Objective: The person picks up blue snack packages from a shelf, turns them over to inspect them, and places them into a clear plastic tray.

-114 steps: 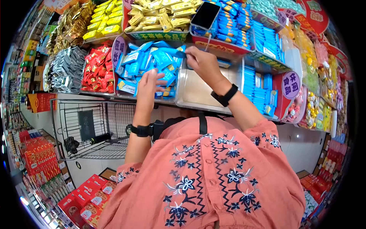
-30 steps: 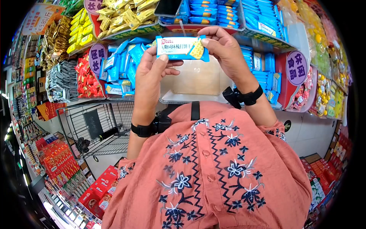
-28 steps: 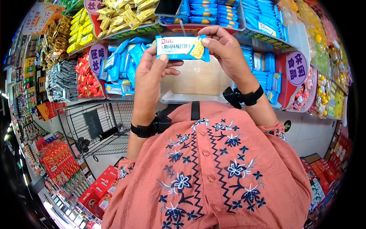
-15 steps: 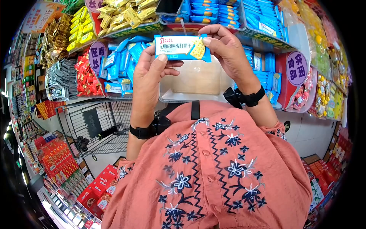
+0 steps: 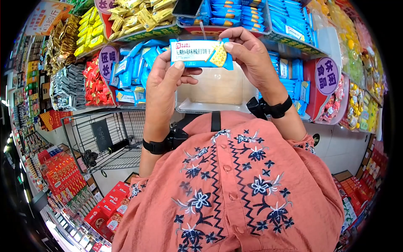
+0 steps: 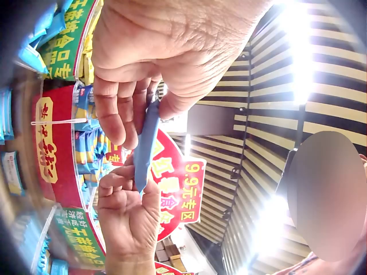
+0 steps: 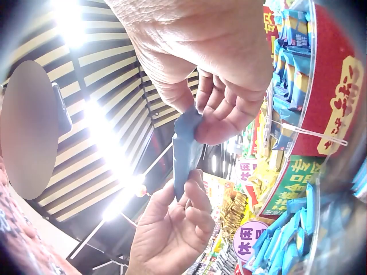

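Observation:
A blue and white cracker packet [image 5: 197, 53], with a picture of crackers at its right end, is held up level with its printed front toward the head camera. My left hand [image 5: 165, 80] pinches its left end, thumb on the front. At the other end my right hand [image 5: 250, 54] grips the corner between thumb and fingers. Both wrist views show the packet [image 6: 148, 144] edge-on, stretched between the two hands. Behind it in the head view, a bin of similar blue packets [image 5: 130, 73] lies to the left, and a clear plastic bin [image 5: 216, 86] shows its bare bottom.
Yellow packets [image 5: 147, 17] and more blue packets [image 5: 237, 14] fill the back bins. A dark phone [image 5: 187, 7] lies on the back edge. Red packets [image 5: 97, 86] are at the left. A wire shopping cart [image 5: 113, 136] stands below the display.
Earlier, the right hand was at the edge of the blue pile with the left hand raised nearby. Both hands then came to hold the packet, which has barely moved over the last second.

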